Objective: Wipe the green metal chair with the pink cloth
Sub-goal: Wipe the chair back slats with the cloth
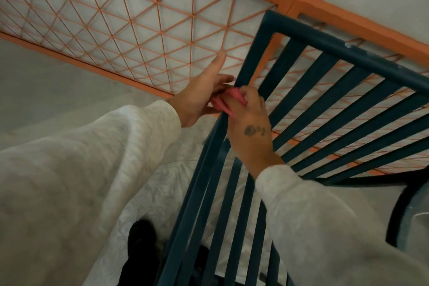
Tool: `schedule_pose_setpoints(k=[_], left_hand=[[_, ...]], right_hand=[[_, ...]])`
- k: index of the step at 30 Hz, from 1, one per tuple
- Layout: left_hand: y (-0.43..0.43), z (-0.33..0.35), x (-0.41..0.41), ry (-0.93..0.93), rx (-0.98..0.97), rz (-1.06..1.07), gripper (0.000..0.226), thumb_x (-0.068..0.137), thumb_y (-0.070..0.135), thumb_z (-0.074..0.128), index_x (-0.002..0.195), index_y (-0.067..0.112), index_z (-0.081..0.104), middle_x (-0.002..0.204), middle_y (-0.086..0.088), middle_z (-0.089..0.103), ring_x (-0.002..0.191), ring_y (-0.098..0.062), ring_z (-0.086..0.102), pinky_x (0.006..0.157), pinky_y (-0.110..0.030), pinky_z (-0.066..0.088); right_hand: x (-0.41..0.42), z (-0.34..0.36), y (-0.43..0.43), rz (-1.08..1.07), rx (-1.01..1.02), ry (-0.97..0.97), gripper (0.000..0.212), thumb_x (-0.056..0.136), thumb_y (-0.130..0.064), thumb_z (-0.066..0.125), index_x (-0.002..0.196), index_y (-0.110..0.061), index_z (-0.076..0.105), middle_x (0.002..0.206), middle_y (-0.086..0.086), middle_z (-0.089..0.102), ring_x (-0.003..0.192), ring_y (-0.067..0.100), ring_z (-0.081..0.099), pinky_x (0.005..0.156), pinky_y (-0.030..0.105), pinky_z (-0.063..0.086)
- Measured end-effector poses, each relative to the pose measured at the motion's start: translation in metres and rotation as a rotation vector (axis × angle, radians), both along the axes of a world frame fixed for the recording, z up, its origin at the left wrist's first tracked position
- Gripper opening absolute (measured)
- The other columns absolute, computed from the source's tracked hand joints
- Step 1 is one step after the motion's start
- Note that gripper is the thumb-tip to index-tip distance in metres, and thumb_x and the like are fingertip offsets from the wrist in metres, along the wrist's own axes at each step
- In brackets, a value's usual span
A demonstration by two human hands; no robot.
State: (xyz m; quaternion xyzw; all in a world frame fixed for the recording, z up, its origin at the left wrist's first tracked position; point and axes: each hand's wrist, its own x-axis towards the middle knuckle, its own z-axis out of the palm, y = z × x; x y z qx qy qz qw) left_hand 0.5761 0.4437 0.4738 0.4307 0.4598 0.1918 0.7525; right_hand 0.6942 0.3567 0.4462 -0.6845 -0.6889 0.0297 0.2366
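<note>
At the green chair (253, 53) side rail, right hand (251, 123) and left hand (199, 100) both grip the pink cloth (219, 102), lattice (116, 18) close behind

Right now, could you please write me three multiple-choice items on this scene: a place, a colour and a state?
1. Where is the pink cloth? A on the floor; B at a side bar of the green metal chair; C over the top rail.
2. What colour is the lattice behind the chair? A orange; B blue; C black.
3. The right hand is: A flat open; B an empty fist; C gripping the cloth.
Key: 1 B, pink shows at the bar; 2 A, its wires are orange; 3 C, its fingers curl round the cloth.
</note>
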Motion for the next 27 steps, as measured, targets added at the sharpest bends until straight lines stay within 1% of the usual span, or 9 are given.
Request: schedule_pose_setpoints(k=[2, 5, 10, 15, 18, 21, 24, 26, 27], left_hand=[[-0.013, -0.01, -0.006, 0.026, 0.007, 0.022, 0.086, 0.084, 0.085, 0.023, 0.13, 0.025, 0.063, 0.127, 0.009, 0.067, 0.119, -0.009, 0.06, 0.096, -0.041, 0.046], [-0.045, -0.025, -0.021, 0.077, -0.033, 0.058, 0.08, 0.086, 0.082, 0.021, 0.117, 0.028, 0.071, 0.12, 0.013, 0.069, 0.115, -0.01, 0.061, 0.099, -0.045, 0.042], [-0.123, -0.054, -0.064, 0.146, -0.192, 0.081, 0.075, 0.088, 0.08, 0.022, 0.122, 0.031, 0.068, 0.125, 0.01, 0.067, 0.119, -0.012, 0.059, 0.104, -0.045, 0.044], [-0.191, -0.061, -0.085, 0.148, -0.32, 0.188, 0.07, 0.091, 0.076, 0.026, 0.121, 0.029, 0.068, 0.125, 0.011, 0.066, 0.115, -0.012, 0.062, 0.102, -0.04, 0.048], [-0.22, -0.062, -0.098, 0.143, -0.351, 0.223, 0.07, 0.09, 0.077, 0.028, 0.121, 0.029, 0.068, 0.126, 0.01, 0.066, 0.116, -0.013, 0.063, 0.102, -0.041, 0.048], [-0.241, -0.059, -0.11, 0.154, -0.381, 0.238, 0.071, 0.088, 0.078, 0.029, 0.123, 0.029, 0.067, 0.126, 0.01, 0.066, 0.115, -0.013, 0.063, 0.104, -0.043, 0.046], [-0.265, -0.06, -0.123, 0.152, -0.435, 0.241, 0.071, 0.089, 0.076, 0.029, 0.124, 0.028, 0.067, 0.124, 0.007, 0.068, 0.116, -0.012, 0.063, 0.104, -0.039, 0.047], [-0.281, -0.06, -0.131, 0.149, -0.463, 0.249, 0.069, 0.092, 0.073, 0.028, 0.124, 0.026, 0.067, 0.121, 0.004, 0.07, 0.113, -0.012, 0.065, 0.1, -0.035, 0.049], [-0.289, -0.061, -0.136, 0.155, -0.475, 0.25, 0.067, 0.093, 0.07, 0.028, 0.124, 0.025, 0.067, 0.121, 0.003, 0.07, 0.112, -0.012, 0.066, 0.096, -0.032, 0.051]], right_hand=[[-0.012, -0.022, -0.027, -0.012, -0.049, 0.059, 0.036, 0.087, -0.001, 0.069, 0.121, -0.014, 0.07, 0.128, 0.011, 0.056, 0.107, 0.031, 0.056, 0.094, 0.039, 0.054], [-0.03, -0.043, -0.073, 0.02, -0.089, 0.152, 0.032, 0.09, -0.007, 0.069, 0.12, -0.018, 0.07, 0.125, 0.005, 0.056, 0.106, 0.026, 0.055, 0.097, 0.033, 0.051], [-0.063, -0.049, -0.143, 0.062, -0.257, 0.222, 0.035, 0.091, -0.021, 0.056, 0.123, -0.019, 0.068, 0.13, 0.005, 0.056, 0.11, 0.027, 0.056, 0.1, 0.026, 0.043], [-0.075, -0.048, -0.191, 0.138, -0.338, 0.25, 0.039, 0.091, -0.014, 0.055, 0.129, -0.019, 0.066, 0.132, 0.008, 0.056, 0.11, 0.028, 0.054, 0.102, 0.03, 0.046], [-0.084, -0.046, -0.213, 0.185, -0.384, 0.249, 0.038, 0.093, -0.009, 0.061, 0.13, -0.017, 0.066, 0.132, 0.009, 0.056, 0.11, 0.03, 0.054, 0.101, 0.035, 0.048], [-0.093, -0.043, -0.231, 0.227, -0.403, 0.232, 0.038, 0.092, -0.008, 0.067, 0.129, -0.016, 0.066, 0.131, 0.01, 0.058, 0.11, 0.03, 0.056, 0.102, 0.033, 0.047], [-0.1, -0.042, -0.251, 0.295, -0.427, 0.158, 0.044, 0.087, -0.004, 0.071, 0.128, -0.016, 0.065, 0.131, 0.01, 0.057, 0.104, 0.031, 0.055, 0.095, 0.038, 0.051], [-0.105, -0.046, -0.263, 0.365, -0.429, 0.068, 0.044, 0.086, -0.003, 0.069, 0.127, -0.015, 0.065, 0.13, 0.01, 0.056, 0.099, 0.032, 0.052, 0.086, 0.042, 0.053], [-0.108, -0.048, -0.27, 0.414, -0.427, 0.035, 0.04, 0.09, -0.006, 0.062, 0.128, -0.016, 0.064, 0.131, 0.009, 0.056, 0.098, 0.032, 0.052, 0.085, 0.043, 0.053]])
